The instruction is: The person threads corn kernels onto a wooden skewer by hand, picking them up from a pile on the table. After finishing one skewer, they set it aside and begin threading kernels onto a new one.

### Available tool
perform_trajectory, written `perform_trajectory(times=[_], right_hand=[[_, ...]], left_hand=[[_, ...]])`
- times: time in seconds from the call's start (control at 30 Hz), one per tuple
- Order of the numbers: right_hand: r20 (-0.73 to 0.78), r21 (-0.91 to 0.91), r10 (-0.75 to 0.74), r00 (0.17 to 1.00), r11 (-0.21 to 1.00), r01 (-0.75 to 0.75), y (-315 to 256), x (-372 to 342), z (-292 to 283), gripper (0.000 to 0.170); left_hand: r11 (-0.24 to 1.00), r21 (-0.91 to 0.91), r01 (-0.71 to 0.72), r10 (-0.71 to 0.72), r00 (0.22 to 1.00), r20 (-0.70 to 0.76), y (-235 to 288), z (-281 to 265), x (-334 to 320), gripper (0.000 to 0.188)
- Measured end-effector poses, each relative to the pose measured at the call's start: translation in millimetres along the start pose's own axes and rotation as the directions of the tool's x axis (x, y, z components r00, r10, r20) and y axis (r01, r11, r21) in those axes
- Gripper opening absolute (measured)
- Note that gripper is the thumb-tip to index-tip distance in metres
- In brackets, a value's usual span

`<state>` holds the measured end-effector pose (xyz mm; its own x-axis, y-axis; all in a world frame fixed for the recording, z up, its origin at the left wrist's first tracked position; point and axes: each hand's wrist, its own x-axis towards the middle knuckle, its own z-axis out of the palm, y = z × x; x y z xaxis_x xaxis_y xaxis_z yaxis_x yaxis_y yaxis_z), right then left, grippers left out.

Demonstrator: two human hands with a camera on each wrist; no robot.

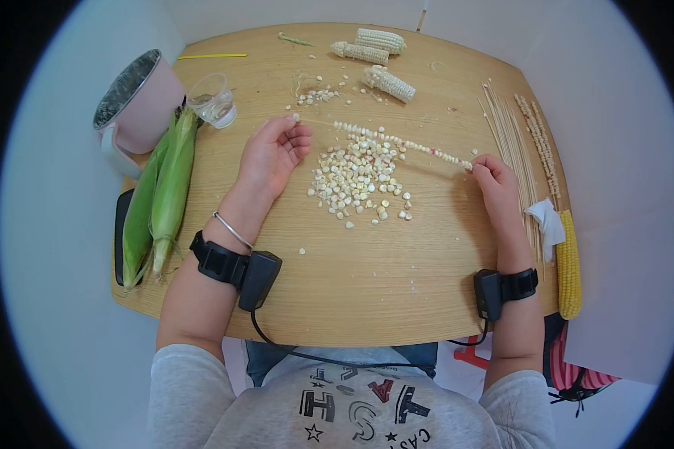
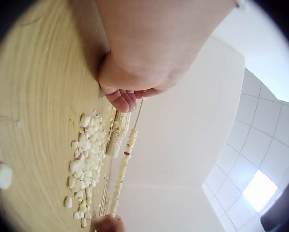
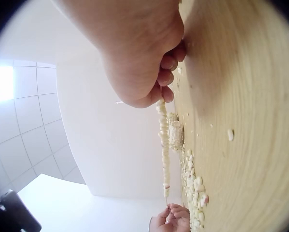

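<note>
A thin wooden skewer [image 1: 318, 122] strung with a long row of pale corn kernels [image 1: 427, 150] slants over the table, held between the two hands. My right hand [image 1: 499, 191] pinches its right end, thumb and fingers right beside the last kernels. At the bare left tip, my left hand [image 1: 272, 156] pinches a single corn kernel [image 1: 296, 117] between thumb and index finger, the other fingers curled loosely. One dark red kernel [image 2: 127, 153] shows in the row. Below the skewer lies a pile of loose kernels [image 1: 352, 179].
Stripped cobs [image 1: 389, 84] lie at the back. On the left are husked green corn ears [image 1: 174, 187], a clear plastic cup [image 1: 216, 105] and a pink pot [image 1: 142, 105]. Bare skewers [image 1: 511, 142], filled skewers [image 1: 539, 142], a tissue [image 1: 547, 224] and a yellow cob [image 1: 569, 269] line the right edge.
</note>
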<state>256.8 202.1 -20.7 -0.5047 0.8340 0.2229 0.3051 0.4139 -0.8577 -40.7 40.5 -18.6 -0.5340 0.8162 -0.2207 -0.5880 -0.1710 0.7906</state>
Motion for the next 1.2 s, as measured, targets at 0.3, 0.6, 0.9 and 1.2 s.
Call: perform_trajectory(times=[0.3,0.6,0.9,1.2], right_hand=[[0.017,-0.017,-0.019,1.0,1.0,0.019,5.8,1.3,0.3,0.015],[0.028,-0.022,-0.008,1.0,1.0,0.009,5.6,1.3,1.1,0.015],[0.036,-0.031,-0.026,0.999,0.999,0.027,-0.2,-0.9,1.1,0.014],[0.048,-0.034,-0.002,0.999,0.999,0.004,2.3,-0.4,0.9,0.014]], left_hand=[[0.999,0.05,-0.012,0.012,1.0,0.0,0.9,0.4,0.6,0.008],[0.997,0.072,-0.016,0.016,1.0,-0.001,1.6,2.5,-1.1,0.007],[0.996,0.092,-0.01,0.01,1.0,-0.001,1.4,0.3,0.4,0.006],[0.995,0.103,-0.005,0.004,1.0,0.001,1.6,1.1,-0.7,0.006]])
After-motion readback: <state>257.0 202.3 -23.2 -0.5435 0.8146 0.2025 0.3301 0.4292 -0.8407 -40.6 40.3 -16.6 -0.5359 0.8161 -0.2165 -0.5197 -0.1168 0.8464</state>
